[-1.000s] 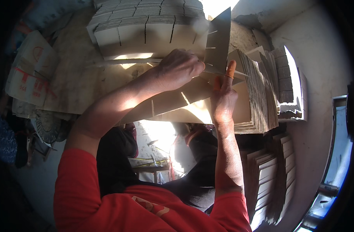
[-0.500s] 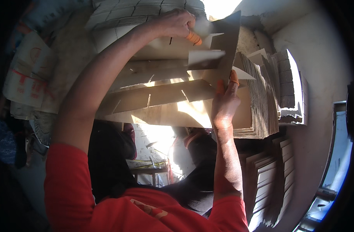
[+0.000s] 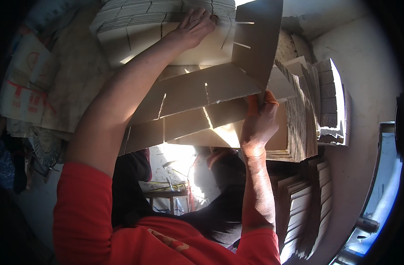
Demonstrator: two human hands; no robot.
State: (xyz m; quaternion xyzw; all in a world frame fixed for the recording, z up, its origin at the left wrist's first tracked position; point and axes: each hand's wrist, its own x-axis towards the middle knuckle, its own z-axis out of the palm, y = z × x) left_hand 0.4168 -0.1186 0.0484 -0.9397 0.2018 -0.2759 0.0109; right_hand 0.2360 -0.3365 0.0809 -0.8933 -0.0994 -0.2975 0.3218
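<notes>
My right hand point(image 3: 259, 126), with orange covers on its thumb and a finger, is closed on slotted cardboard dividers. One brown divider point(image 3: 259, 39) stands upright above it. Another slotted divider point(image 3: 195, 90) slants leftward from the grip, with a further slotted strip point(image 3: 184, 126) below. At the back, my left hand point(image 3: 196, 28) rests on the top edge of a stack of slotted cardboard point(image 3: 131, 37). Its fingers are slightly bent and apart; the thumb is hidden. I see nothing lifted by this hand.
Right of my right hand stands a thick pile of cardboard sheets point(image 3: 299, 128), with another bundle point(image 3: 327, 95) behind it. More stacked cardboard point(image 3: 301, 212) sits lower right, near the wall point(image 3: 356, 119). A printed white sack point(image 3: 25, 97) lies at the left.
My left hand has moved left and back onto the cardboard stack. The dividers in my right hand have swung, and the slanting one has risen into clearer view. The right hand has barely moved.
</notes>
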